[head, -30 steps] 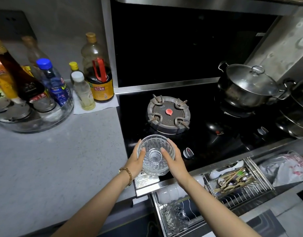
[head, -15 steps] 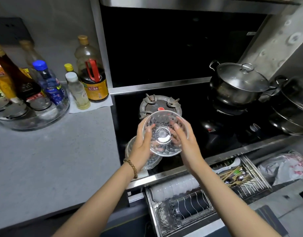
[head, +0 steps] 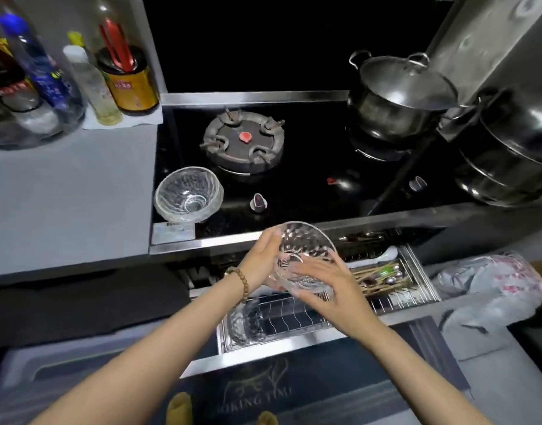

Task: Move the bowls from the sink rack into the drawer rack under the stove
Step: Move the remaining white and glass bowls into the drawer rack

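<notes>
A clear cut-glass bowl (head: 303, 250) is tilted on its side above the open drawer rack (head: 288, 315) under the stove. My left hand (head: 259, 265) presses its left side and my right hand (head: 322, 279) covers its lower right side. A second glass bowl (head: 188, 194) stands upright on the front left corner of the black stove top. Another glass bowl (head: 243, 325) stands on edge at the left end of the drawer rack's wire slots.
Left burner (head: 243, 139) and knobs lie behind the bowls. Steel pots (head: 398, 99) stand at the right. Bottles (head: 128, 78) crowd the back left of the grey counter. The drawer's right compartment (head: 383, 277) holds chopsticks and spoons. A plastic bag (head: 490, 286) lies right of it.
Both hands lifted the top bowl off the stack on the stove, tilted it, and carried it down and right over the open drawer rack. The lower bowl stayed on the stove.
</notes>
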Action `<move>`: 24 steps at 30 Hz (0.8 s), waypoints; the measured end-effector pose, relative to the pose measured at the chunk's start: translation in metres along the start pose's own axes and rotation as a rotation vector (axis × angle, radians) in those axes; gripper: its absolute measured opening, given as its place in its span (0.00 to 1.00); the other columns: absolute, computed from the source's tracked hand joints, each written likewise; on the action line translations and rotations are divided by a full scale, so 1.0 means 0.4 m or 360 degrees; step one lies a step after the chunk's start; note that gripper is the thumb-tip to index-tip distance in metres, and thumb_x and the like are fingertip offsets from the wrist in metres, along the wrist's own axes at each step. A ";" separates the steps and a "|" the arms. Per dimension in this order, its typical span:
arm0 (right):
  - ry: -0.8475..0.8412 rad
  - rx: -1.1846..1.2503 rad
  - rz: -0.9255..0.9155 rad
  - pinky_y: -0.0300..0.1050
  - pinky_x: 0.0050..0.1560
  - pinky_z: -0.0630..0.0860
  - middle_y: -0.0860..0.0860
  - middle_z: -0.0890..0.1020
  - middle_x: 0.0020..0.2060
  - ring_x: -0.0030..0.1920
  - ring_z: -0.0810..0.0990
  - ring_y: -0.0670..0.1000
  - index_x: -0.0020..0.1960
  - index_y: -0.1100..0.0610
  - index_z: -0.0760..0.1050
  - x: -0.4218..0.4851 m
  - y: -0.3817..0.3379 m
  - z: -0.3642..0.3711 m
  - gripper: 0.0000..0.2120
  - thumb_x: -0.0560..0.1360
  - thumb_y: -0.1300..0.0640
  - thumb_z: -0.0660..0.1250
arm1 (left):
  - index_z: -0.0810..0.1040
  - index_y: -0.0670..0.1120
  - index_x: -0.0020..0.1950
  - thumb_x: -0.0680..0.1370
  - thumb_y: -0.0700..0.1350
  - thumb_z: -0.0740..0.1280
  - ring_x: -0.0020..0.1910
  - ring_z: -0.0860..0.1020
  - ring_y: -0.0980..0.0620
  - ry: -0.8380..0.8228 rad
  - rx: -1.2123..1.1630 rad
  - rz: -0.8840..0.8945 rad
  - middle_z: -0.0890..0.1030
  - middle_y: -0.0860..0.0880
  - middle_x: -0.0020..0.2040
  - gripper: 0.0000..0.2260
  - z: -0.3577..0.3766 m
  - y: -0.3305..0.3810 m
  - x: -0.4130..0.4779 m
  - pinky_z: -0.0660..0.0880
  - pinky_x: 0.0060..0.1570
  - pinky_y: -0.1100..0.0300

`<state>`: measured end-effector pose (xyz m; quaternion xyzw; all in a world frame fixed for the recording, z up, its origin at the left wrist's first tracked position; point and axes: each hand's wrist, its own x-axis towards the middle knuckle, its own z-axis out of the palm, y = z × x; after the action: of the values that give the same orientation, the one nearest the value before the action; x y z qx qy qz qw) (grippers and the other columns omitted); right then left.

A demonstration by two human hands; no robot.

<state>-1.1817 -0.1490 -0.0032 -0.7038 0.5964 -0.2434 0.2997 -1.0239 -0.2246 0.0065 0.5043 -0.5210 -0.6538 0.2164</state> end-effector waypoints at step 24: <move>-0.0058 0.1453 0.1650 0.42 0.36 0.77 0.51 0.84 0.32 0.34 0.78 0.50 0.47 0.58 0.81 0.110 0.494 0.400 0.07 0.76 0.62 0.63 | 0.51 0.56 0.75 0.80 0.58 0.48 0.76 0.52 0.46 -0.0180 0.1558 -0.0293 0.55 0.50 0.77 0.24 -0.012 -0.700 0.289 0.49 0.75 0.50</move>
<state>-1.1993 -0.1927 -0.2569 -0.1351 0.6885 -0.2836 0.6537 -0.9978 -0.2187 -0.2954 0.5542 -0.7310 -0.3753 -0.1328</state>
